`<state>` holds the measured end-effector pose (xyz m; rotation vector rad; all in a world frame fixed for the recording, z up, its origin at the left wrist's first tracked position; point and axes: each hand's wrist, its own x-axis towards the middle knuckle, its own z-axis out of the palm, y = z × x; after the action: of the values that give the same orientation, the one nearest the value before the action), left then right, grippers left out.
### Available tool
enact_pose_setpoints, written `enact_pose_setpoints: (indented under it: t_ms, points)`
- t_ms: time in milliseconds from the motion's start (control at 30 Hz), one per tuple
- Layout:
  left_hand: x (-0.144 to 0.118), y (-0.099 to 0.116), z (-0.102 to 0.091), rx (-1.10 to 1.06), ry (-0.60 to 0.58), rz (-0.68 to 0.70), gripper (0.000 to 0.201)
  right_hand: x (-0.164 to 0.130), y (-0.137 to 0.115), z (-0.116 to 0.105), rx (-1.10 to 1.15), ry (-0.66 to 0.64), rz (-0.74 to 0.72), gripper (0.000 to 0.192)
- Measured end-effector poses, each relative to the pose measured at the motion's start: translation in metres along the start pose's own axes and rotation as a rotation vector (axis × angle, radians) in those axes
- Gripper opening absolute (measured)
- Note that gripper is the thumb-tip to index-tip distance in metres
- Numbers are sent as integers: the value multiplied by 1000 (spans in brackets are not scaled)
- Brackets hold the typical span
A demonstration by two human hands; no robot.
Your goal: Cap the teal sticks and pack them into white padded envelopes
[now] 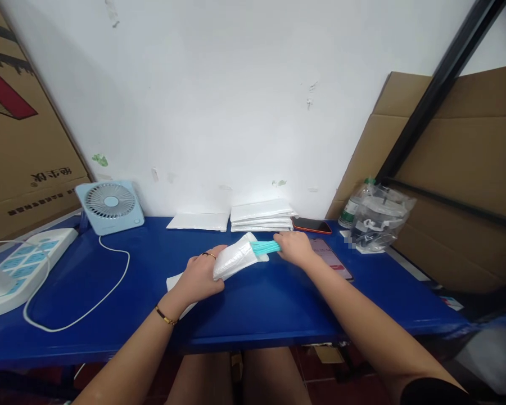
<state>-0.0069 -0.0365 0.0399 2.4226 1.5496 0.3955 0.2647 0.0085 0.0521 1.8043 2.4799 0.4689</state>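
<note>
Right now we've got a white pouch (234, 260) mid-table w/ a teal bundle (266, 247) sticking out its far end. Left hand (200, 277) is wrapped round the pouch; right hand (295, 248) pinches the bundle. More white pouches (261, 215) are stacked at the table's (257, 304) back edge, phone (312, 225) beside them.
</note>
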Motion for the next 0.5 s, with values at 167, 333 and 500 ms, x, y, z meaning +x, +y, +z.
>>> enact_pose_setpoints:
  t_ms: [167,333,500]
  points:
    - [10,13,9,84,7,44,79,-3,-18,-11,-15,2,-194,19]
    - [20,31,16,180,12,34,65,-5,-32,-20,17,-53,-282,29]
    - [27,37,21,223,23,57,35,-6,-44,-25,97,-97,-296,60]
